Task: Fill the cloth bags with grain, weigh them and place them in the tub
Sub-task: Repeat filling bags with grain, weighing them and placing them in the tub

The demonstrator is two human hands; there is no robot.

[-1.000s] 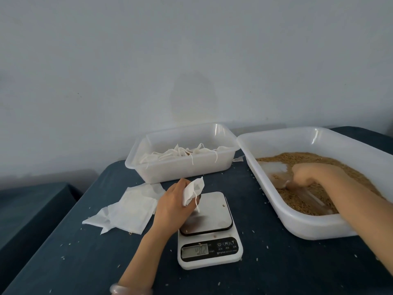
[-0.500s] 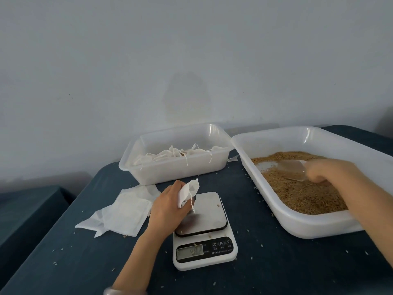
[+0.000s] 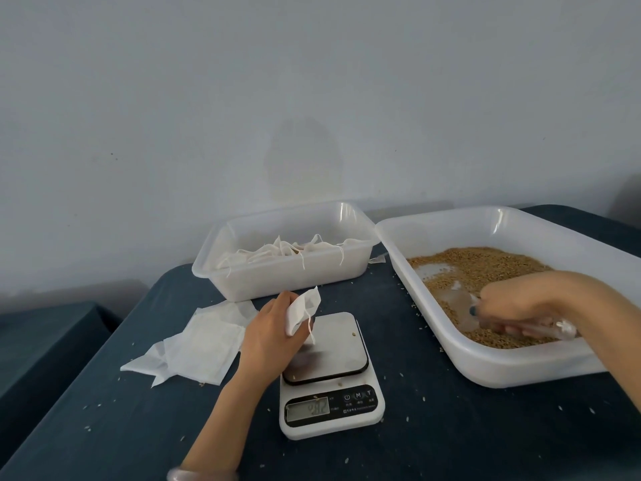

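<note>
Pale grey wall (image 3: 312, 98) behind, dark blue cloth-covered counter (image 3: 104, 428) in front, loose kernels scattered across it. Far left, a heap of flat white empty cloth bags (image 3: 194, 345) lies spread on the counter. Next, the left grip (image 3: 274, 338), fingers curled round a small white cloth drawstring bag (image 3: 301, 308). That bag looks limp and creased. It is held up over the left edge of the white digital kitchen scale (image 3: 329, 373), its long axis slanting from lower left to upper right, top corner pointing up and away, thin drawstring dangling toward the steel platform. The scale's display is lit but too blurred to read. Behind, the small translucent plastic tub (image 3: 288, 282) holds a layer of white bags with strings trailing. On the right, touching that tub's corner, sits the big white plastic tray (image 3: 485, 362) with brown grain (image 3: 485, 265) spread over its floor. Inside it the right grip (image 3: 520, 300) is wrapped round the handle of a clear plastic scoop (image 3: 461, 307), scoop mouth pointing left, down in the grain.
</note>
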